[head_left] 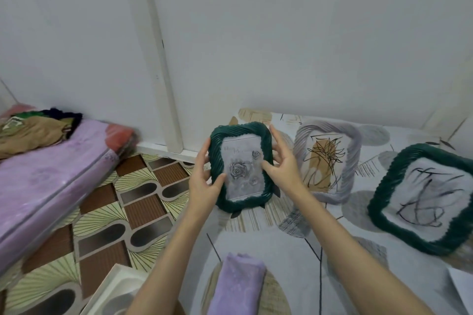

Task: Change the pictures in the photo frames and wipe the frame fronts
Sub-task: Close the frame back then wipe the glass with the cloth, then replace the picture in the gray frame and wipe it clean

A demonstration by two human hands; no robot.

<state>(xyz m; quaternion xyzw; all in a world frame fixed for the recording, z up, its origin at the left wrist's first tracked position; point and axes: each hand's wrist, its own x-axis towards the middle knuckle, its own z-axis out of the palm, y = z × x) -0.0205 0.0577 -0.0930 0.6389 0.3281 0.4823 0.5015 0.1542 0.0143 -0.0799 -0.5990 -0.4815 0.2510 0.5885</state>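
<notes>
Nearest the viewer, a folded lilac cloth point(236, 284) lies on the patterned sheet of the bed point(340, 258), untouched and ready for wiping.

Left to right: the left hand point(204, 184) grips the left rail of the green frame point(240, 169), thumb over the front edge, fingers curled behind. That frame is held upright above the bed's near-left corner, front facing the viewer, long axis vertical with the top tipped slightly away; a grey rose print shows behind the pane. The right hand point(280, 163) holds the right rail, fingers partly extended along it, thumb against the inner edge.

Further right, a grey frame point(327, 161) rests on the bed, front up, long axis running away from the viewer. A second green frame point(422, 199) lies at the far right, front up, skewed clockwise. Both carry scribbled drawings.

Assessment: the held frame appears light and rigid, its ribbed moulding offering sure purchase. The pane is likely smooth, easily smudged and possibly breakable; holds should stay on the side rails, clear of the front.
</notes>
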